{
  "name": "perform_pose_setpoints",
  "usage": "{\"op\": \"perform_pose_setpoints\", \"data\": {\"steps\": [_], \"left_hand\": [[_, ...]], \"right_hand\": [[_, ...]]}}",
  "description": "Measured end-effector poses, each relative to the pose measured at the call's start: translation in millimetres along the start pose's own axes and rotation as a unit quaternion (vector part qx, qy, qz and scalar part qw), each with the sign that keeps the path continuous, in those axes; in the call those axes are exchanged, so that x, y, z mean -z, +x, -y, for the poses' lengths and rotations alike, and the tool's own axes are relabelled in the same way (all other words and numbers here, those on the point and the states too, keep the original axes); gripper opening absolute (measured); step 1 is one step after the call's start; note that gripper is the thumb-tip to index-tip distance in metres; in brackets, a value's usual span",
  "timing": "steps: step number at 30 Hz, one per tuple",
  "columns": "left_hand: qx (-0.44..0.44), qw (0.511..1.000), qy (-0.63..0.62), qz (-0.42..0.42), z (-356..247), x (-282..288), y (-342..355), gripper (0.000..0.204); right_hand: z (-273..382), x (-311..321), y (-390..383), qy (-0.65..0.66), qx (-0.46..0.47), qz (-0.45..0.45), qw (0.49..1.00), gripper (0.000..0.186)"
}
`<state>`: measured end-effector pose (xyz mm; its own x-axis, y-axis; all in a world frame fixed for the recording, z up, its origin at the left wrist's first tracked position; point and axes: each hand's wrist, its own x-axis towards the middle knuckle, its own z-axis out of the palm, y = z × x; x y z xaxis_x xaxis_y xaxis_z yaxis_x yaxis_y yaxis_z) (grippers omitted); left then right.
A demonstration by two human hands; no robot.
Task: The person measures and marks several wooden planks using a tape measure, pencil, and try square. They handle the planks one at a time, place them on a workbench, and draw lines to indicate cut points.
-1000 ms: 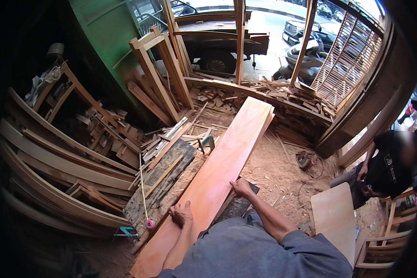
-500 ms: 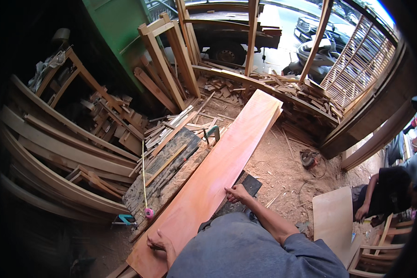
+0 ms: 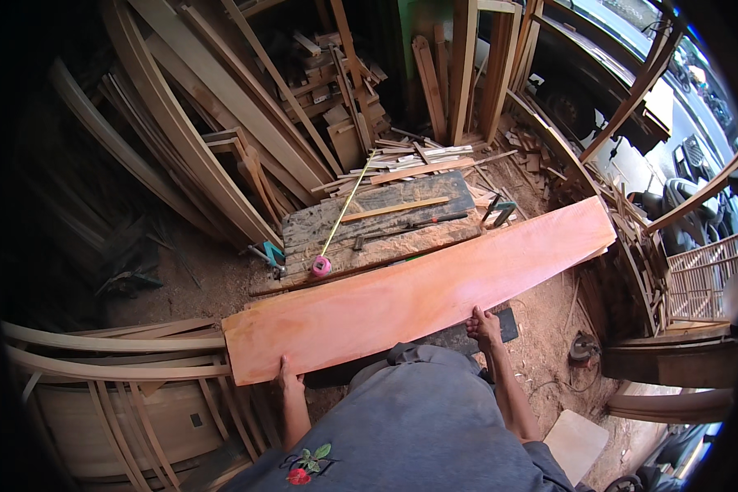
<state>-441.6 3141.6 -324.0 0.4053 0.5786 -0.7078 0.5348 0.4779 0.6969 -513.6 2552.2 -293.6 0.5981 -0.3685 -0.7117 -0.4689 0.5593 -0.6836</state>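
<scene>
A long, wide reddish wooden board (image 3: 418, 287) lies across in front of me; its right end shows a layered edge, perhaps a second board beneath. My left hand (image 3: 290, 379) is closed on the near edge close to the left end, thumb on top and fingers hidden underneath. Farther right, my right hand (image 3: 484, 325) pinches the same edge. Beyond the board, a pink tape measure (image 3: 321, 266) rests on a worn, sawdust-covered bench (image 3: 303, 234) with its yellow blade pulled out. A thin wooden strip (image 3: 395, 209) and a hammer-like tool (image 3: 358, 243) lie there too.
A teal clamp (image 3: 272, 256) grips the bench's left end; a dark green clamp (image 3: 500, 213) stands at its right. Curved timbers (image 3: 197, 123) lean at the left. Slatted wooden frames (image 3: 123, 410) stand lower left. A corded power tool (image 3: 584, 351) sits on the sawdust-covered floor.
The view has turned left, so the board now runs more crosswise. My left hand, spread over the board's top before, now holds its near edge. My right hand stays on that edge.
</scene>
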Motion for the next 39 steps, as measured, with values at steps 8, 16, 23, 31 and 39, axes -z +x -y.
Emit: {"op": "perform_pose_setpoints", "data": {"steps": [8, 16, 23, 31, 39], "left_hand": [[-0.023, 0.999, 0.040, -0.012, -9, 14, -9, 0.063], [-0.052, 0.985, 0.162, 0.035, -25, -7, -54, 0.048], [-0.176, 0.846, 0.453, 0.219, -58, -84, -130, 0.042], [-0.514, 0.674, 0.483, 0.220, -58, -231, -121, 0.048], [-0.555, 0.518, 0.631, 0.160, -14, -271, -148, 0.070]], "right_hand": [[-14, 7, -24, -0.010, -0.009, -0.016, 1.000, 0.035], [18, 19, -2, -0.029, 0.025, -0.049, 0.998, 0.037], [63, 42, 15, -0.045, 0.025, -0.032, 0.998, 0.048], [-16, 71, -33, -0.174, -0.041, -0.070, 0.981, 0.033], [-112, 128, -85, -0.003, -0.127, -0.207, 0.970, 0.029]]}}
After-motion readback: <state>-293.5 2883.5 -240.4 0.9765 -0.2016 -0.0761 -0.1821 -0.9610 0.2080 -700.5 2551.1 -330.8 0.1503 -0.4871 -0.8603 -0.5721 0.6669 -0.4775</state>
